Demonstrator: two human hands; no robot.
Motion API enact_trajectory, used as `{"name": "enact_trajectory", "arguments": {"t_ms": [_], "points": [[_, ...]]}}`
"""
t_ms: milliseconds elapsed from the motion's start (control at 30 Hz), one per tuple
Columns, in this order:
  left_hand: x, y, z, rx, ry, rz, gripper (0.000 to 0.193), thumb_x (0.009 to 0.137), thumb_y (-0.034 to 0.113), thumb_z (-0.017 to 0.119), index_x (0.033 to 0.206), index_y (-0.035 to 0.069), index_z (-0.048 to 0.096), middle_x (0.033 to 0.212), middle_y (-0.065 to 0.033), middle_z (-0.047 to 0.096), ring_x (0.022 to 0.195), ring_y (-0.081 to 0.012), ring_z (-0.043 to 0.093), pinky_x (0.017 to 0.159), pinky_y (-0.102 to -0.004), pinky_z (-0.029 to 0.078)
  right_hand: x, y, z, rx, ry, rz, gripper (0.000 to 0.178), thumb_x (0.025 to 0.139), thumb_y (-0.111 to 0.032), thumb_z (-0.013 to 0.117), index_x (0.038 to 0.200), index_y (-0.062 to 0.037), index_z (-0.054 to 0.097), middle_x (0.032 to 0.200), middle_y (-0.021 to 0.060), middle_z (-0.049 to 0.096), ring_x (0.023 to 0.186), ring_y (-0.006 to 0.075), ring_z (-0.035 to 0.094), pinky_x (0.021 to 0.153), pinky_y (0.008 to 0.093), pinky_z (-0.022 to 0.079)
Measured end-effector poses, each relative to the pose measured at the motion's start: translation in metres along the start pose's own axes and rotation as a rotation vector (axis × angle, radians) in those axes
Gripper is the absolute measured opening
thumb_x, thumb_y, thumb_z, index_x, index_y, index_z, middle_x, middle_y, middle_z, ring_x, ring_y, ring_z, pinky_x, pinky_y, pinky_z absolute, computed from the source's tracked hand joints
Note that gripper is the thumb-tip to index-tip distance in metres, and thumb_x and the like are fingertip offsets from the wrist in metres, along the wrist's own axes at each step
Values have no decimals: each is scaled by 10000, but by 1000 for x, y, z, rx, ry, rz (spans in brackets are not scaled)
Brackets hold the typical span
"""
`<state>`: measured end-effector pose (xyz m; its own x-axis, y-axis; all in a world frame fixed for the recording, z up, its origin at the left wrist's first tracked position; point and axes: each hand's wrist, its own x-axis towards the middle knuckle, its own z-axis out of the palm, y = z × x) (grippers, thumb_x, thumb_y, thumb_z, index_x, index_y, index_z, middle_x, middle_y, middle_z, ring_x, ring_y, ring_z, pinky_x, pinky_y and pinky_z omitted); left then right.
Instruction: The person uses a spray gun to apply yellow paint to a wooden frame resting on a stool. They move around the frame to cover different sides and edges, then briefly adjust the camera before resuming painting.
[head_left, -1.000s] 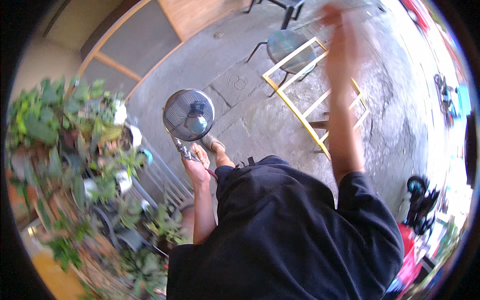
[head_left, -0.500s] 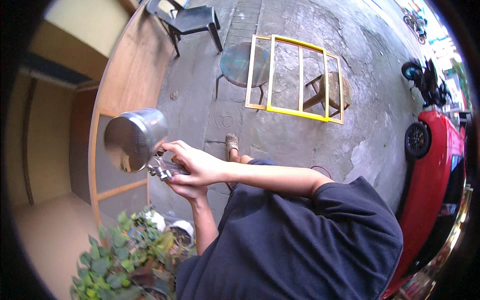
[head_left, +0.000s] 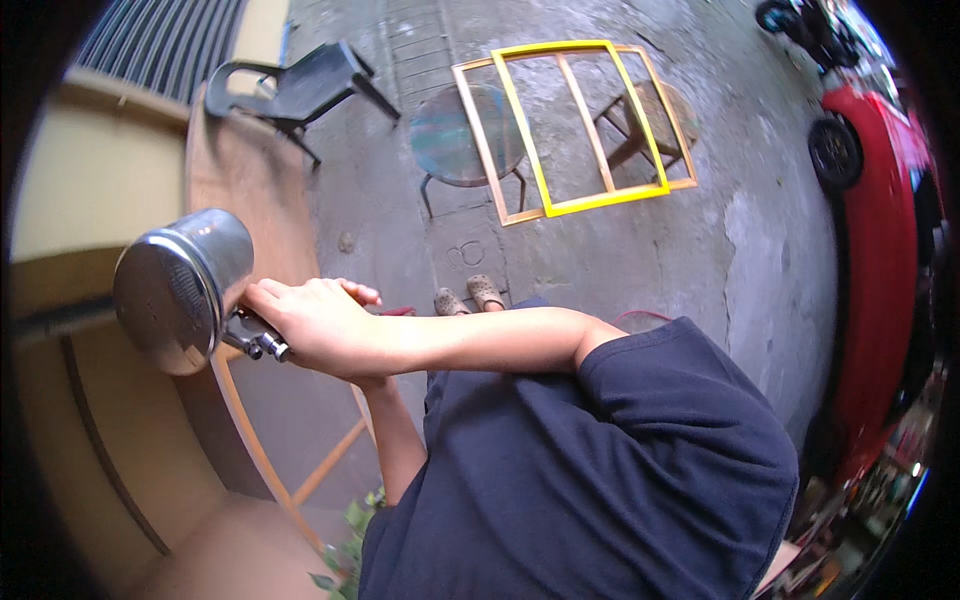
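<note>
**Spray gun up at left in two-handed pose; frames laid out, apart from it**

Far left, the metal cup sits joined to the gun, so that assembly looks done. One round end faces the camera, shiny and closed; contents can't be seen, so fill level unknown. Right hand comes across the body, fingers bent over the gun beside the cup; reads as clamped on it. Left hand is mostly hidden behind the right (those fingertips poking out look like its own), so can't tell whether it grips. Thin red hose shows just beyond the fingertips; its connection is covered.

Next right, black armchair, then round stool with a worn blue-green top. Wood-toned frame and yellow frame overlap, spanning from that stool to the wooden stool. Progress, judging by colour: yellow one looks coated on its visible faces, the other looks bare; undersides not shown, so what remains is unclear. No spray is visible, and the gun is well apart from both frames.

Far right: motorcycle at the top, red car below it. No other container stands out.
</note>
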<state>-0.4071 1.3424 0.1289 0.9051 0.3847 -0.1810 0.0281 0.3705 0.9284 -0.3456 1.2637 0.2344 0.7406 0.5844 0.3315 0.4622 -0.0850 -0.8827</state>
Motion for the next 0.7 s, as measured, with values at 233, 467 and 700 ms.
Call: {"name": "enact_trajectory", "arguments": {"t_ms": [233, 467, 700], "points": [[14, -126, 40, 554, -479, 372, 133, 976, 174, 630, 992, 46, 598, 857, -62, 632, 836, -158, 633, 768, -332, 533, 1, 34, -41, -115, 350, 72, 382, 785, -35, 676, 1139, -44, 531, 1038, 157, 585, 712, 405, 662, 611, 496, 546], [44, -271, -48, 864, -752, -417, 198, 958, 243, 655, 929, 49, 679, 929, -109, 707, 919, -223, 679, 840, -401, 544, -85, 45, -109, -103, 567, 304, 361, 857, -44, 640, 1196, -113, 536, 975, 180, 664, 777, 424, 686, 641, 533, 553], [24, -324, -32, 1691, -603, -614, 364, 907, 423, 669, 1127, 137, 719, 1148, -176, 712, 1138, -342, 658, 951, -470, 515, -251, 73, -249, -264, 800, 297, 372, 719, 25, 688, 1078, -40, 618, 943, 206, 661, 860, 413, 676, 724, 482, 537]]}}
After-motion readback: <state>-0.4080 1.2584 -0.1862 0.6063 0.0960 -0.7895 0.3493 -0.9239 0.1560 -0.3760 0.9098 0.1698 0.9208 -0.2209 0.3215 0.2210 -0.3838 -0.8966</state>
